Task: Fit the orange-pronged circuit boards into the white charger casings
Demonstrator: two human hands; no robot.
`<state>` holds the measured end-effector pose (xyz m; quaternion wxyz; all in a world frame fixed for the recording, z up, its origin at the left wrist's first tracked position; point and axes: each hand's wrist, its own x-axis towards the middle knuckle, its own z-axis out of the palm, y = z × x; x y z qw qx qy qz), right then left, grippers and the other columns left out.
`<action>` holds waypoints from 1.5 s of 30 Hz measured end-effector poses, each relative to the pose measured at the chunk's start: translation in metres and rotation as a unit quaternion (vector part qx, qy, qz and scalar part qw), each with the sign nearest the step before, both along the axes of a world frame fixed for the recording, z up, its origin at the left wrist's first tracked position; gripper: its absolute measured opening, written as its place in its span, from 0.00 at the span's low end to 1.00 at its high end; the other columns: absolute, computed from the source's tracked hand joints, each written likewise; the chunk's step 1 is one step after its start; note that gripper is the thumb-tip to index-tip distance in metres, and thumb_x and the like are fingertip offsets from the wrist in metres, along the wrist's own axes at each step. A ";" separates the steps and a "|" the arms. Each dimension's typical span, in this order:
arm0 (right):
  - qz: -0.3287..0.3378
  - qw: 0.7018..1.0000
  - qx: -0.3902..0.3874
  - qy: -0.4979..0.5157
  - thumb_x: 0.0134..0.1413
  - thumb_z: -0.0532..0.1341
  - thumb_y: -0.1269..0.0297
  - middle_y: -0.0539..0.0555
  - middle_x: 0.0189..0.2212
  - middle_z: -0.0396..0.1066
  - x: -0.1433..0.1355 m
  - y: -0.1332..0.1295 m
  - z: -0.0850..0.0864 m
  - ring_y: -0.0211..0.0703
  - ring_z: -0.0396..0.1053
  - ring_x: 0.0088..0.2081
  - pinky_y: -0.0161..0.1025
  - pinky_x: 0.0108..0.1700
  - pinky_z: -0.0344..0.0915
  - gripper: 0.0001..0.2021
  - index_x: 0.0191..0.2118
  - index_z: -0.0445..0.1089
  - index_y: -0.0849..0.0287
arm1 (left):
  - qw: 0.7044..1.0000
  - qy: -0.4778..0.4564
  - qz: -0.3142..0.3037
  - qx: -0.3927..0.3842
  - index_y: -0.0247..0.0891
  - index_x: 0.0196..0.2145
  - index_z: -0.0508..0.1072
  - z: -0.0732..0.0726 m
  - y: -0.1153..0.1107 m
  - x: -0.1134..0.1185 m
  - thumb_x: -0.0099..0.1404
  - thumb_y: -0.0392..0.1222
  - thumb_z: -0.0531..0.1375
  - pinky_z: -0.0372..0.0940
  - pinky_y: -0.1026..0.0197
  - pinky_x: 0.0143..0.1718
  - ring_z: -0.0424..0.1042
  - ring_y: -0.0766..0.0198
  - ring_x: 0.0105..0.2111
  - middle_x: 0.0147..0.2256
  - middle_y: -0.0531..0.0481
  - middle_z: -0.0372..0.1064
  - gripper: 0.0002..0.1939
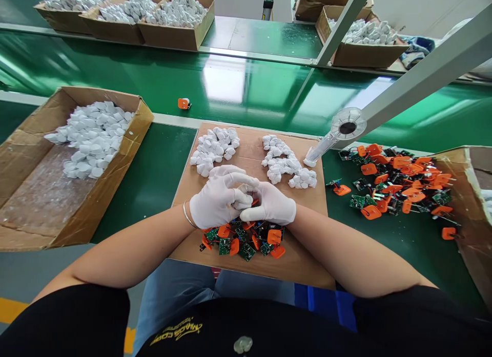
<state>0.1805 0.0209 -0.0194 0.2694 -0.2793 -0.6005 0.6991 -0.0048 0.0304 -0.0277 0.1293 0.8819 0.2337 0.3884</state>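
Note:
My left hand (217, 201) and my right hand (271, 203), both in white gloves, meet over the cardboard sheet (307, 234). Their fingers are bent together around a small part; a bit of orange and dark shows between them, the rest is hidden. Right below the hands lies a pile of green circuit boards with orange pieces (246, 239). Beyond them on the sheet are two groups of white pieces, one at the left (215, 147) and one at the right (282, 162).
An open box of white pieces (138, 126) stands at the left. More orange and green assemblies (403, 180) lie at the right beside another box (461, 193). A slanted metal post (407, 75) rises there. One orange piece (183, 104) sits on the green belt (154, 75).

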 end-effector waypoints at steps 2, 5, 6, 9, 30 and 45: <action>-0.003 0.999 -0.028 0.016 0.45 0.70 0.64 0.48 0.27 0.66 0.001 0.000 0.000 0.42 0.67 0.35 0.41 0.39 0.66 0.10 0.28 0.68 0.59 | 1.000 -0.010 0.005 0.013 0.40 0.29 0.72 0.001 0.000 0.002 0.64 0.38 0.64 0.68 0.47 0.52 0.70 0.55 0.50 0.49 0.51 0.73 0.06; -0.022 0.998 -0.060 0.015 0.45 0.72 0.64 0.48 0.27 0.69 0.002 -0.001 -0.001 0.39 0.67 0.33 0.40 0.38 0.66 0.10 0.30 0.72 0.61 | 0.998 -0.026 0.025 0.048 0.41 0.38 0.72 0.004 -0.001 0.004 0.63 0.42 0.66 0.68 0.47 0.50 0.72 0.55 0.48 0.49 0.47 0.72 0.07; -0.025 0.997 -0.065 0.012 0.44 0.72 0.64 0.48 0.27 0.69 0.003 -0.002 -0.001 0.38 0.66 0.31 0.39 0.37 0.66 0.10 0.31 0.73 0.62 | 0.998 -0.031 0.033 0.054 0.41 0.39 0.70 0.006 -0.002 0.005 0.63 0.43 0.67 0.68 0.47 0.50 0.72 0.55 0.47 0.49 0.46 0.73 0.10; -0.044 0.995 -0.087 0.017 0.42 0.74 0.64 0.48 0.26 0.70 0.001 -0.005 -0.002 0.36 0.65 0.29 0.38 0.34 0.65 0.12 0.30 0.73 0.63 | 0.997 -0.035 0.055 0.045 0.41 0.37 0.67 0.009 -0.005 0.005 0.62 0.45 0.68 0.68 0.46 0.50 0.73 0.55 0.47 0.49 0.44 0.73 0.13; -0.034 0.967 -0.159 0.198 0.35 0.78 0.52 0.55 0.30 0.74 0.000 0.002 -0.010 0.49 0.73 0.37 0.46 0.41 0.73 0.22 0.33 0.71 0.57 | 0.997 -0.069 -0.017 0.026 0.41 0.58 0.70 0.018 -0.004 -0.002 0.62 0.57 0.68 0.71 0.47 0.51 0.76 0.50 0.50 0.49 0.38 0.77 0.31; -0.130 0.953 -0.169 0.216 0.39 0.78 0.64 0.48 0.27 0.73 0.002 0.002 -0.020 0.38 0.71 0.29 0.39 0.34 0.70 0.18 0.31 0.69 0.59 | 0.998 -0.026 0.004 0.052 0.43 0.66 0.62 0.018 -0.003 -0.007 0.71 0.46 0.61 0.68 0.51 0.53 0.76 0.55 0.49 0.46 0.43 0.79 0.29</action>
